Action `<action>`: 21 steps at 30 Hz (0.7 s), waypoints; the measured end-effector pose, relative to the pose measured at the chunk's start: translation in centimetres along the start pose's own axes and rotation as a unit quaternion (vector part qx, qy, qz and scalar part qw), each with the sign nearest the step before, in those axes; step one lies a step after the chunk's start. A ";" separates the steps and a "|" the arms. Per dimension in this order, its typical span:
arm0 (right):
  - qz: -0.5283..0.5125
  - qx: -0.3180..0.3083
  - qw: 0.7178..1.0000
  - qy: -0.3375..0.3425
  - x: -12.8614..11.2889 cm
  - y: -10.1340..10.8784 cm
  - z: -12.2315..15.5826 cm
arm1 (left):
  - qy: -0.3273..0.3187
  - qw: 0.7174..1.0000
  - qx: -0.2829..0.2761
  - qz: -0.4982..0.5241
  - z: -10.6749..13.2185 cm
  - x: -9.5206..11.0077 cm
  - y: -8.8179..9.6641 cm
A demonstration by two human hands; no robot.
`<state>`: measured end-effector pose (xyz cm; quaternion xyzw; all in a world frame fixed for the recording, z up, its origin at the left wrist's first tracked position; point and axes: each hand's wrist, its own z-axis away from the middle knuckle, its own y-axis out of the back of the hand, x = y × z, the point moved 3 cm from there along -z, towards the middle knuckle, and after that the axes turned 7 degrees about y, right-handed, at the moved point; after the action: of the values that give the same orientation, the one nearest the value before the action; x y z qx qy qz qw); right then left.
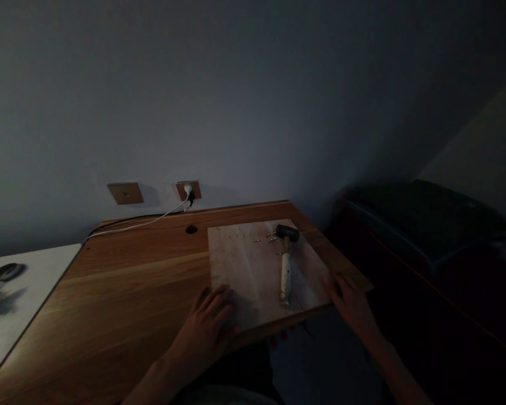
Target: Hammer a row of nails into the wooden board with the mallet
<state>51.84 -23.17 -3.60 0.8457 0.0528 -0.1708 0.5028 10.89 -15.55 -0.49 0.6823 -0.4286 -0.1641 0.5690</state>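
A pale, square wooden board [244, 281] lies on a brown wooden table near its front edge. My left hand [208, 318] grips the board's front left corner, its fingers bent over the top. On the opposite side, my right hand [348, 298] holds the right edge close to the front corner. Between the hands lies a hammer [285, 270] with a dark head and a pale, wrapped-looking handle pointing toward me. Several small shiny nails [272, 240] are scattered on the board left of the hammer's head. Neither hand touches the hammer.
The wooden table [143, 298] meets the wall at the back. A plug with cables [188, 191] sits in a wall socket, and a cable hole [191, 229] is nearby. At left, a white surface [46, 281] carries a dark round object [6, 272]. A dark padded shape [430, 219] stands at right.
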 end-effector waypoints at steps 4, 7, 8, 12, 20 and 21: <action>-0.065 -0.019 0.998 0.001 -5.4 -1.5 1.2 | 0.015 0.997 0.046 -0.053 5.2 -3.5 1.9; -0.100 -0.053 0.993 0.026 -8.8 -2.3 1.4 | 0.023 0.992 0.086 -0.088 9.3 -5.9 3.6; -0.110 -0.066 0.991 0.041 -9.9 -2.5 1.2 | 0.024 0.990 0.096 -0.098 10.6 -6.6 4.3; -0.113 -0.068 0.989 0.071 -15.0 -2.6 -0.6 | 0.041 0.987 0.111 -0.113 13.9 -8.6 6.4; -0.131 -0.240 0.954 0.119 -28.3 -6.2 -4.9 | 0.119 0.986 0.109 -0.035 5.3 -11.1 6.7; -0.130 -0.247 0.955 0.104 -29.0 -6.8 -5.3 | 0.126 0.986 0.101 -0.028 3.3 -11.7 6.4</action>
<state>24.20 -12.80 2.94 0.6943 0.2549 -0.1279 0.6608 -0.79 -8.56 1.35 0.7633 -0.3490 -0.0485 0.5415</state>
